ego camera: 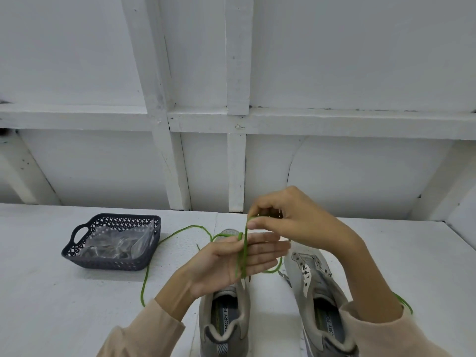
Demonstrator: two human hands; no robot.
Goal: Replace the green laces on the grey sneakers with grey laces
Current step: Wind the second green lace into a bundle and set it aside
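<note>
Two grey sneakers stand side by side on the white table, the left sneaker (224, 315) partly under my left hand and the right sneaker (316, 287) with bare eyelets. My left hand (231, 258) is held flat, palm up, fingers straight, with a green lace (244, 251) wound in loops around the fingers. My right hand (288, 222) pinches the lace just above those fingers. The lace's loose end trails left across the table toward the basket. Another bit of green lace (404, 302) shows behind my right sleeve.
A dark plastic basket (77, 243) with clear plastic bags inside sits at the left of the table. A white framed wall rises right behind the table's far edge.
</note>
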